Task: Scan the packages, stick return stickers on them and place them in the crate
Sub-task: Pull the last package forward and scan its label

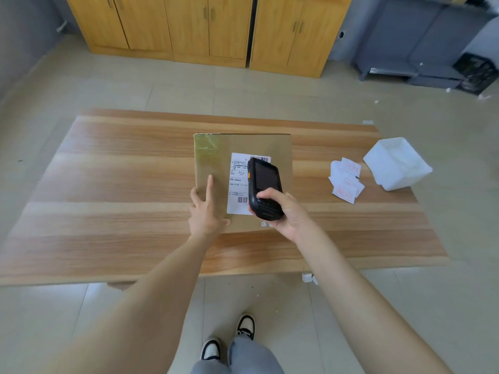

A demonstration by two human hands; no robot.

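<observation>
Scanner hides the right side of the shipping label, print's too tiny, stickers blurry too.

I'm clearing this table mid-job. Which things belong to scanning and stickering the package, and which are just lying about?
Job: package, label, scanner gripped by right hand, left hand resting on package, stickers.
Lying about: white tub, paper scraps on floor, cabinets.

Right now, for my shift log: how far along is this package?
Done: the cardboard box lies label-up on the table. In hand: the right hand holds the scanner over the shipping label while the left hand steadies the box. Left: the return stickers lie in a pile, none on the box; crating follows.
</observation>
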